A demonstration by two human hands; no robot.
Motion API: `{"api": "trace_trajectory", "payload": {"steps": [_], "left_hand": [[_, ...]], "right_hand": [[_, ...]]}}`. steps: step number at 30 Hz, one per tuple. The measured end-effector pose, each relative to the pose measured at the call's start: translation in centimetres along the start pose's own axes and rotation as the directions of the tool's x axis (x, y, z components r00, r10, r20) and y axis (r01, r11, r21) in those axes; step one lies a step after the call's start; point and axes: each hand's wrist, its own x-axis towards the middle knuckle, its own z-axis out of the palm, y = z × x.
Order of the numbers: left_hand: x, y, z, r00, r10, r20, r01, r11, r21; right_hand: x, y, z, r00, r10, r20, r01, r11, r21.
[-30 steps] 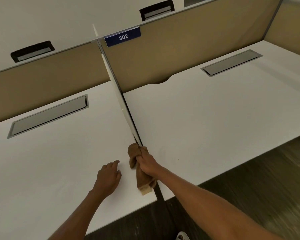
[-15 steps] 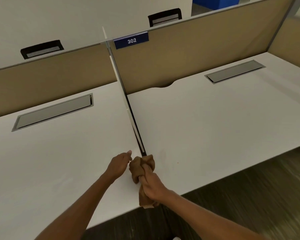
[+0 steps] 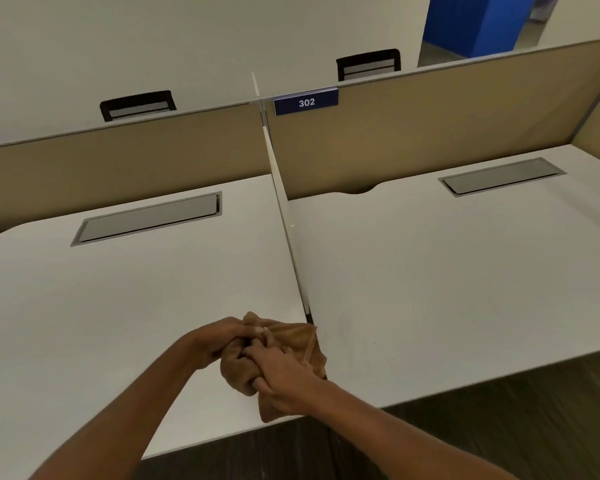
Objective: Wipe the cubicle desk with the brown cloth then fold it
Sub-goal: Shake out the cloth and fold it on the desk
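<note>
A bunched brown cloth (image 3: 293, 342) is gripped in both hands over the front edge of the white cubicle desk (image 3: 118, 306), at the near end of the thin white divider (image 3: 284, 233). The left hand (image 3: 222, 341) curls its fingers round the cloth's upper part. The right hand (image 3: 281, 374) clutches the lower folds, one end hanging below. Farther back, the left cable hatch (image 3: 149, 220) and right cable hatch (image 3: 499, 176) lie shut, contents hidden. A blue sign (image 3: 305, 102) reads 302.
</note>
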Motion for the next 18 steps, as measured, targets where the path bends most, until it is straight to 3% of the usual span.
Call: {"api": "trace_trajectory", "payload": {"steps": [5,9,11,13,15,18], "left_hand": [[-2.1,-1.8,-2.5,0.977,0.189,-0.099,-0.202,0.969,-0.142],[-3.5,-2.3,-4.4,0.939,0.267,-0.218,-0.306,0.937,-0.17],[-3.9,-2.6,-5.5,0.925,0.28,-0.256,-0.331,0.926,-0.182],[-4.3,-2.9,-6.9,0.911,0.304,-0.279,-0.371,0.9,-0.229],[-4.6,-3.0,-8.4,0.896,0.336,-0.291,-0.416,0.865,-0.28],[-5.1,-2.6,-10.8,0.885,0.362,-0.293,-0.451,0.823,-0.346]], "right_hand": [[2.1,-1.5,-0.1,1.0,-0.011,-0.008,0.011,1.0,0.007],[3.4,-2.8,0.4,0.998,-0.024,-0.054,0.035,0.975,0.219],[4.2,-3.3,1.0,0.99,0.107,-0.092,-0.071,0.939,0.336],[5.6,-3.7,1.4,0.934,0.347,-0.087,-0.268,0.839,0.474],[7.3,-3.9,1.6,0.825,0.565,-0.001,-0.443,0.647,0.62],[9.8,-3.9,2.2,0.724,0.665,0.184,-0.558,0.408,0.722]]}}
